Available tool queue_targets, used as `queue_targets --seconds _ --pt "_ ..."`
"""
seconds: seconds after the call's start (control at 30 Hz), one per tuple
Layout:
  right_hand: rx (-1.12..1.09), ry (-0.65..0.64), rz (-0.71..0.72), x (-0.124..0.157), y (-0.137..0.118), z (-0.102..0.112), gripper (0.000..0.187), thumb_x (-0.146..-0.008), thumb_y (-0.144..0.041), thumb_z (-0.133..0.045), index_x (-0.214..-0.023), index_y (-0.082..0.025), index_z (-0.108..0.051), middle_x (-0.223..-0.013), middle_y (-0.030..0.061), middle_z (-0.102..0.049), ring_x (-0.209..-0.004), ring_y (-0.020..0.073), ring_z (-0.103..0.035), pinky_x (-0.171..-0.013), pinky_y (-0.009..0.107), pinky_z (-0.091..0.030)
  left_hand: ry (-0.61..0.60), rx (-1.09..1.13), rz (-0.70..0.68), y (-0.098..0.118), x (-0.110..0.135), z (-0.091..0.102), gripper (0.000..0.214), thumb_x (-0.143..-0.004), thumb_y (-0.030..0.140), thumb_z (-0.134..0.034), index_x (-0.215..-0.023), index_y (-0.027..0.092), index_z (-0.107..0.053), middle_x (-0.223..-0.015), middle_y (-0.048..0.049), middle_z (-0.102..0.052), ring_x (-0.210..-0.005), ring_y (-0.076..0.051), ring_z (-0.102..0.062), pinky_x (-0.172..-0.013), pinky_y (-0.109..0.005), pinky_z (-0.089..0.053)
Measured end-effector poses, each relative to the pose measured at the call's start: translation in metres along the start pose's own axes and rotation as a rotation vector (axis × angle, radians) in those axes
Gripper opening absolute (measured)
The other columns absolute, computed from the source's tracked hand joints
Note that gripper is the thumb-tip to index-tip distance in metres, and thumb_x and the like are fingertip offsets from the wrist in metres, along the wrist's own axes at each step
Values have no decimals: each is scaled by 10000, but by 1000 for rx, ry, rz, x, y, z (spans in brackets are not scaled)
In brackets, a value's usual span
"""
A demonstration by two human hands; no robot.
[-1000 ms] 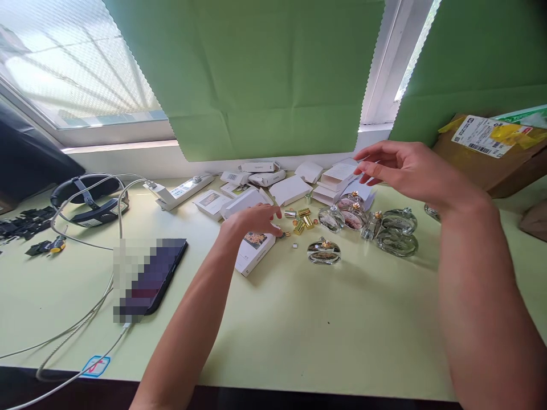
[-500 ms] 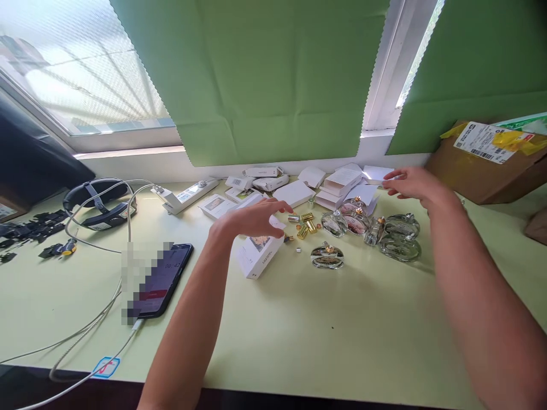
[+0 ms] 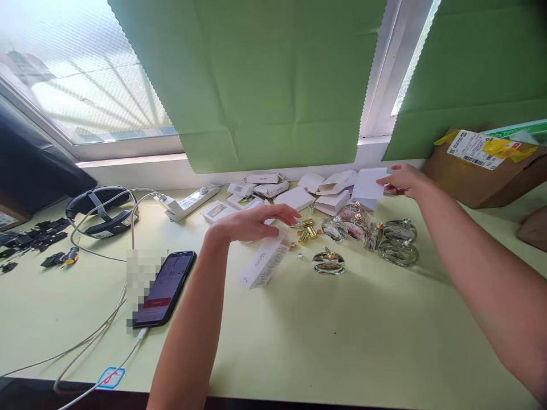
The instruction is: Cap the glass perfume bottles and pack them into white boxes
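My left hand (image 3: pixel 258 221) hovers with fingers spread and curved over a small white printed carton (image 3: pixel 265 263); its thumb is close to the carton's upper end, and whether they touch is unclear. At the back right, my right hand (image 3: pixel 401 180) pinches the edge of a white box (image 3: pixel 370 183) that looks like an unfolded or flattened carton. Between the hands lie gold caps (image 3: pixel 306 233) and several glass perfume bottles, among them a clear bottle (image 3: pixel 328 263) in front, a pinkish bottle (image 3: pixel 354 229) and a clear bottle (image 3: pixel 399 253) at the right.
More white cartons (image 3: pixel 294 199) are heaped along the window wall. To the left are a phone (image 3: pixel 166 290) with a cable, a power strip (image 3: pixel 192 200), a black headset (image 3: pixel 102 213) and black parts (image 3: pixel 34 242). A cardboard box (image 3: pixel 470 176) stands back right.
My right hand has closed on the white box, which now stands more upright. The carton under my left hand has turned, showing a text side instead of its picture. The view shifted slightly.
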State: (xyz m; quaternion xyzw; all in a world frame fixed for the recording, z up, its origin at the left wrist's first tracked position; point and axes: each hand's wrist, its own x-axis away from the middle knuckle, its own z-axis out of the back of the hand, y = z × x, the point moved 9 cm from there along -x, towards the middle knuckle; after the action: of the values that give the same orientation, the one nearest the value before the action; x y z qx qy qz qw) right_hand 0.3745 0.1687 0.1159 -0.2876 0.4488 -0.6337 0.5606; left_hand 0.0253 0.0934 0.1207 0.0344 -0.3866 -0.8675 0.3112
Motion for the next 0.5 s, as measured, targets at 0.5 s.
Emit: queue_targets --seconds 0.5 --pt "-414 -211 28 108 -106 -32 677 -734 -238 -791 -1337 -325 -495 -893 14 -612 -554 95 -446 -469 294 -275 274 25 -19 37 -1 10 847 -869 465 -620 -1536 333 -114 -1451 -97 -460 -1146 -188 -599 -942 -318 -544"
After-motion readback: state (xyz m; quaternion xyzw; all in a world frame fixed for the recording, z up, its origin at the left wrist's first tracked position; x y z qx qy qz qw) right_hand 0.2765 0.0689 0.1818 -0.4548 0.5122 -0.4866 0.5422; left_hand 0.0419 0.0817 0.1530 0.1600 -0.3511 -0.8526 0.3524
